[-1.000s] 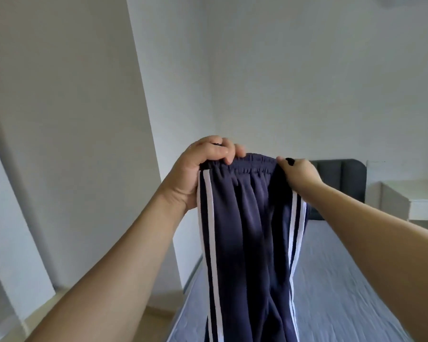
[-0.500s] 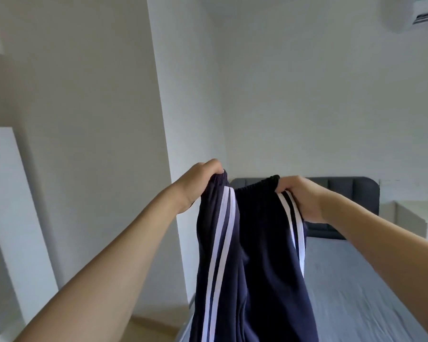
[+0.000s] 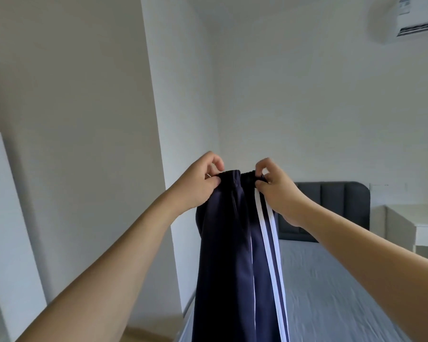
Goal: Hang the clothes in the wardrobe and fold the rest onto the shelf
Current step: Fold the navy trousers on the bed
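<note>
Trousers [image 3: 235, 255], navy with white side stripes, hang straight down from the waistband, which both hands pinch at chest height out in front. The left hand [image 3: 198, 185] nips the band's left end between thumb and curled fingers; the right hand [image 3: 279, 193] does the same at the right end, just above the stripes. The hands sit near each other, so the band is bunched between them. The trousers' long axis runs vertically below the grip, legs dropping out of view over the near edge of the bed [image 3: 344, 292]. Neither hand looks nearer. The wardrobe's shelf is not visible.
</note>
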A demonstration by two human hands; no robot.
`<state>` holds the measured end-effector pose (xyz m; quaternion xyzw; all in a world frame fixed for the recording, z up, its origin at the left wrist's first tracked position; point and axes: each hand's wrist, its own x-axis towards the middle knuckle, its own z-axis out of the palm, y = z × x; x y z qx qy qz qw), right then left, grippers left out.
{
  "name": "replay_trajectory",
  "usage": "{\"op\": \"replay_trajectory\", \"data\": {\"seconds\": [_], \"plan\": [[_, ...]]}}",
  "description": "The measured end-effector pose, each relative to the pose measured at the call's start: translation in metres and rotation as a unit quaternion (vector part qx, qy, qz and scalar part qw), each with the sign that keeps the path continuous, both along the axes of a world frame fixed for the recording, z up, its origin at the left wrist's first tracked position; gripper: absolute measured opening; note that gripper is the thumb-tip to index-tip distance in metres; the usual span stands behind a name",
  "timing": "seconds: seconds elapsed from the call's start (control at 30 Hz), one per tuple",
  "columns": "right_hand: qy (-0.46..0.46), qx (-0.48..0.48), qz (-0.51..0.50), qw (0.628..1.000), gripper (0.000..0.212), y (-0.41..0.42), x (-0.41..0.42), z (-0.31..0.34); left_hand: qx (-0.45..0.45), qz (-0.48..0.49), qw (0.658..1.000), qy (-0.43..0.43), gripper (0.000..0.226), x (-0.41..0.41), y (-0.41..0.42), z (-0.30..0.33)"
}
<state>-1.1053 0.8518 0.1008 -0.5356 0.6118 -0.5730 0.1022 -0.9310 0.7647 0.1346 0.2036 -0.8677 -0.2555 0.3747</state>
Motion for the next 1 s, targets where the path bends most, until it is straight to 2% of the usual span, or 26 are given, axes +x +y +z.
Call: {"op": "replay_trajectory", "data": {"seconds": [0.1,0.2,0.27,0.33,0.4,0.5,0.57,0.63,0.7,0.77,0.83,0.9,0.97,1.0], "plan": [[0.006,0.011,-0.001,1.0,0.035,0.006,0.005,0.004,-0.003,0.016,1.0,0.024,0.022,0.0,-0.002,0.001],[-0.057,0.018,0.094,0.994,0.02,0.013,0.011,0.007,-0.015,0.032,0.999,0.032,0.024,-0.002,0.0,0.001],[-0.027,0.06,0.125,0.99,0.024,0.015,0.014,0.006,0.0,0.034,0.998,0.05,0.024,-0.004,0.001,0.002],[0.008,0.062,0.091,0.994,0.027,0.01,0.014,0.003,0.0,0.036,0.997,0.065,0.024,-0.006,0.005,0.002],[-0.01,0.025,0.068,0.997,0.01,0.008,0.014,0.003,0.009,0.015,0.998,0.064,0.024,-0.005,0.008,0.002],[-0.081,0.003,0.083,0.993,0.017,0.007,0.009,0.003,0.037,-0.026,0.999,-0.029,0.021,0.002,0.004,0.0],[-0.093,0.007,0.09,0.992,0.017,0.008,0.007,0.003,0.011,0.035,0.988,-0.149,0.022,0.005,-0.003,-0.005],[-0.1,0.019,0.09,0.991,0.016,0.009,0.003,0.003,-0.019,0.096,0.97,-0.223,0.027,0.005,-0.006,-0.009],[-0.115,0.036,0.102,0.987,0.012,0.013,-0.001,0.003,-0.11,0.131,0.955,-0.244,0.03,0.003,-0.006,-0.009],[-0.13,0.043,0.112,0.984,0.009,0.015,-0.006,0.005,-0.302,0.159,0.906,-0.249,0.028,0.0,-0.008,-0.007],[-0.131,0.046,0.102,0.985,0.013,0.014,-0.008,0.009,-0.433,0.172,0.856,-0.226,0.024,-0.006,-0.009,-0.006],[-0.098,0.052,0.075,0.991,0.014,0.013,-0.008,0.013,-0.487,0.178,0.829,-0.21,0.02,-0.014,-0.006,-0.004],[-0.052,0.058,0.057,0.995,0.007,0.013,-0.007,0.013,-0.514,0.174,0.816,-0.201,0.019,-0.019,-0.005,-0.003],[-0.039,0.057,0.058,0.996,0.014,0.014,-0.008,0.013,-0.522,0.173,0.812,-0.196,0.018,-0.021,-0.006,-0.002]]}}
